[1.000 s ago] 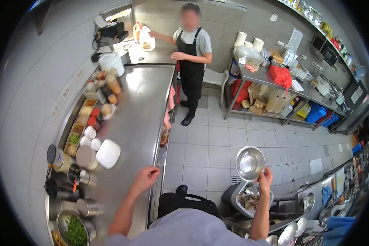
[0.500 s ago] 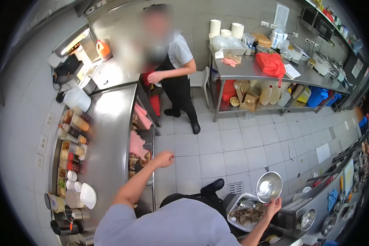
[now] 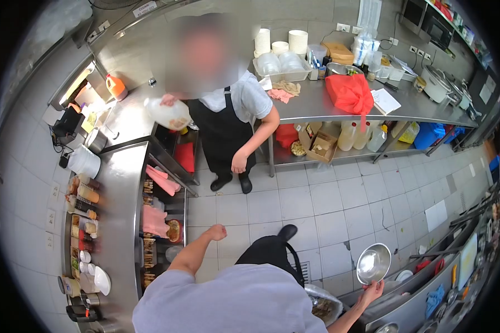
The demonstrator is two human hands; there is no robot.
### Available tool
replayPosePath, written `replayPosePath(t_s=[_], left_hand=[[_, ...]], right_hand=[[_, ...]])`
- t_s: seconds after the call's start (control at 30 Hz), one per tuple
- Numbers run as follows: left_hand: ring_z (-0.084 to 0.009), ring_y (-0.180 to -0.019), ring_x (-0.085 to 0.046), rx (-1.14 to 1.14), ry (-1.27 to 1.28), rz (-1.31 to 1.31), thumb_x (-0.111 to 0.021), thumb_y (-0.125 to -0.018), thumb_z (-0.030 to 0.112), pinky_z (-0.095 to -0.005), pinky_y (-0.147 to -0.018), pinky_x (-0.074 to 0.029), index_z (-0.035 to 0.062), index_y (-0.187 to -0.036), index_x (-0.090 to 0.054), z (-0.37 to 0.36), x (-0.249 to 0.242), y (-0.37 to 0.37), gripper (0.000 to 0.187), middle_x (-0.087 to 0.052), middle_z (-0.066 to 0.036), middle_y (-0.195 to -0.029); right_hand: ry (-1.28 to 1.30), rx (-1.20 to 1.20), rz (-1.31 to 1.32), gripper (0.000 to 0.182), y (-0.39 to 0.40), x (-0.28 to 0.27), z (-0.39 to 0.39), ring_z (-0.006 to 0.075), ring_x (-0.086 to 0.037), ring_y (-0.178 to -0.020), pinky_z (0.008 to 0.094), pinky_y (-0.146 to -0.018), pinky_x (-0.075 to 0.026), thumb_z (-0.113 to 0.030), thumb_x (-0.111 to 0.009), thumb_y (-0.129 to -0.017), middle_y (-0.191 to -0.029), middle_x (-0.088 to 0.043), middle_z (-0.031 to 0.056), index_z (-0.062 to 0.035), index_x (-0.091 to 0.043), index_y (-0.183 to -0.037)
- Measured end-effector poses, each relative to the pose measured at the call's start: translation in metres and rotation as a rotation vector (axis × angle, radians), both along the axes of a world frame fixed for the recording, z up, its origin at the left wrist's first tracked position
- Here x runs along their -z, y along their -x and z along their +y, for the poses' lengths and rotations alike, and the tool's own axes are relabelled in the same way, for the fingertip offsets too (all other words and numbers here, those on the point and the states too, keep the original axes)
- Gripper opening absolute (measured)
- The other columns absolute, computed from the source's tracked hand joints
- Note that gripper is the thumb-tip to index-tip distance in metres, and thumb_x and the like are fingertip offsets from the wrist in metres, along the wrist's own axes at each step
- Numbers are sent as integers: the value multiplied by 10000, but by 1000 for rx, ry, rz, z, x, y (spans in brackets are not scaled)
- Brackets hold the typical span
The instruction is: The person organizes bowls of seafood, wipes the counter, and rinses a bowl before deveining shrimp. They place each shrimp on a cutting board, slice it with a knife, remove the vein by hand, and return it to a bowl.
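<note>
My right hand (image 3: 372, 291) grips the rim of a shiny metal bowl (image 3: 374, 263), held out to the right, its inside facing up. No contents show in it. My left hand (image 3: 217, 232) hangs over the floor on the left, fingers curled into a loose fist with nothing visible in it. Below my right forearm is a bin (image 3: 332, 312) with dark scraps inside, partly hidden by my body.
A co-worker in a black apron (image 3: 219, 130) stands ahead, holding a translucent container (image 3: 171, 114). A steel counter (image 3: 114, 222) runs along the left, shelves beneath. A back table (image 3: 311, 102) carries a red bag (image 3: 347, 93). Sinks (image 3: 394, 311) line the right.
The co-worker has stepped nearer and turned toward me, and the translucent container now shows in a hand. My view has shifted, and my body covers more of the scrap bin. The bowl stays gripped.
</note>
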State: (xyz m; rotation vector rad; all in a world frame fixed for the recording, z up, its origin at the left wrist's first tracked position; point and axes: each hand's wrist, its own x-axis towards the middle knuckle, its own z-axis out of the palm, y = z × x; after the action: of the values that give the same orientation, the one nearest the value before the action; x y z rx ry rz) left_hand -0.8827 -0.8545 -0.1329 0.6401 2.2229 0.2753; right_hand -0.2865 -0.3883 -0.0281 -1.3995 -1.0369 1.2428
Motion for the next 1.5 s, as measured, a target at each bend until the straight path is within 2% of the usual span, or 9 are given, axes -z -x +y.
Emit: replayPosePath(t_s=[0.13,0.23,0.27,0.37,0.4,0.57,0.83,1.07,1.5], left_hand=[[-360,-1004,-704,42,-41,-37,-682,-852,276,-446,-880,-558,68,-1015,-742,97,5,1,272,-742,-203,-1014],[-358,-1021,-705,87,-57,-61,-683,-851,264,-443,-895,-559,79,-1024,-749,169,19,4,262,-745,-198,-1029],[-359,-1024,-706,101,-65,-61,-682,-851,261,-442,-900,-559,77,-1024,-750,192,23,4,261,-745,-198,-1032],[-361,-1028,-708,176,-9,-90,-675,-851,243,-443,-907,-559,75,-1020,-753,270,33,14,251,-747,-199,-1044],[-361,-1030,-708,207,8,-96,-671,-851,239,-443,-907,-559,75,-1020,-754,298,32,16,249,-747,-198,-1047],[-355,-998,-716,365,1,-35,-656,-856,230,-446,-869,-556,61,-1017,-744,460,19,21,250,-745,-199,-1019],[-347,-975,-711,522,-267,-121,-632,-888,195,-446,-861,-553,42,-1021,-720,676,-19,-32,221,-740,-201,-990],[-353,-977,-710,590,-210,-90,-651,-874,203,-439,-872,-555,42,-1017,-722,791,-25,-94,227,-744,-196,-986],[-353,-1040,-701,578,0,-9,-637,-872,222,-434,-910,-546,52,-1036,-729,907,-18,-181,254,-739,-203,-1047]], right_hand=[[-6,78,-48,473,-7,9,53,85,-555,-570,211,-406,-437,-4,-594,-912,-925,-678,79,36,-514,-1377],[11,183,-73,458,-3,3,90,82,-483,-446,223,-413,-410,-22,-581,-892,-752,-628,42,10,-546,-1347],[9,212,-87,448,-5,3,103,71,-500,-474,220,-416,-411,-26,-591,-894,-746,-612,26,6,-551,-1339],[1,206,-40,450,1,-23,132,67,-536,-551,204,-405,-427,-14,-601,-920,-842,-642,33,34,-530,-1362],[-10,225,-54,395,8,-32,140,45,-505,-531,201,-431,-411,-38,-595,-915,-774,-611,-6,-2,-580,-1308],[-72,277,-15,381,0,-40,187,54,-541,-567,198,-435,-426,-18,-594,-939,-841,-648,10,23,-577,-1318],[5,423,-28,396,-50,-14,251,72,-569,-593,201,-423,-445,1,-574,-936,-940,-670,54,28,-568,-1330],[-4,440,6,386,-98,-1,338,73,-575,-593,198,-412,-449,5,-578,-932,-935,-674,54,21,-584,-1318],[-24,396,34,355,-175,-28,519,85,-587,-570,211,-409,-450,20,-558,-934,-909,-682,74,27,-594,-1287]])
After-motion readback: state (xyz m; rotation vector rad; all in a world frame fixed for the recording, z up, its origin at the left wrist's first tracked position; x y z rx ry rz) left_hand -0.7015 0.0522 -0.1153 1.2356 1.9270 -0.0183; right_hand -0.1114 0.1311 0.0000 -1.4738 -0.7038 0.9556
